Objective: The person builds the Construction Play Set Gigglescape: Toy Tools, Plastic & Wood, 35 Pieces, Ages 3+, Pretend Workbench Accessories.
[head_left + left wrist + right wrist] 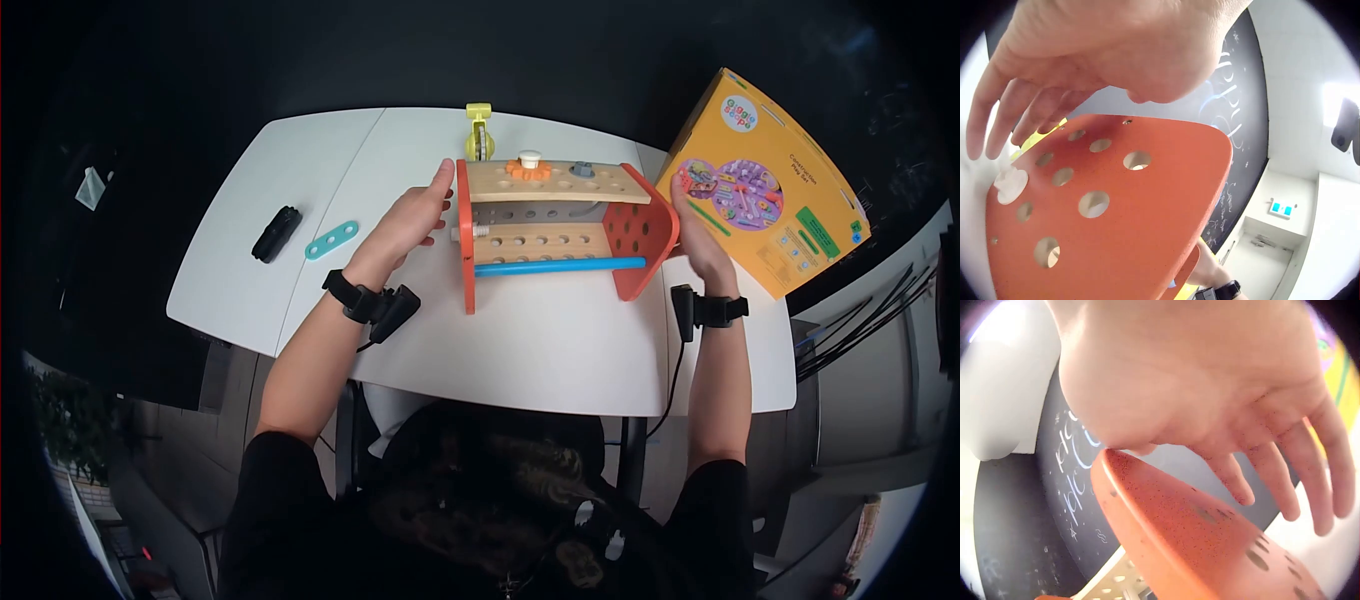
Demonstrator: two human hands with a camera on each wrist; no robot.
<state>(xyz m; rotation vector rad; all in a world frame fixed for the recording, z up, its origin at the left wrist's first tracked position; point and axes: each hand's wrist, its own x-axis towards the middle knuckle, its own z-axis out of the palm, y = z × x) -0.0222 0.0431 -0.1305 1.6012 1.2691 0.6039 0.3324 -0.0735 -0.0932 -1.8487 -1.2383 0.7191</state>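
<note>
A toy workbench (pixel 560 182) with red-orange perforated side panels, wooden shelves and a blue rod (pixel 560 266) stands between both hands. My left hand (pixel 408 222) is beside its left panel (pixel 1147 212), fingers extended, holding nothing. Into that panel goes a white screw (pixel 1011 186). On the other side, my right hand (pixel 702 240) has its fingers loosely straight, its palm right by the edge of the right panel (pixel 1172 519). An orange gear (pixel 526 172) under a white knob (pixel 530 157) and a grey piece (pixel 582 170) sit on the top shelf.
A yellow construction set box (pixel 790 170) leans at the right, close behind the right hand. Left of the workbench lie a turquoise strip with holes (pixel 331 240) and a black object (pixel 276 234). Behind it is a yellow toy piece (pixel 480 140). The white table (pixel 540 350) has a rounded edge.
</note>
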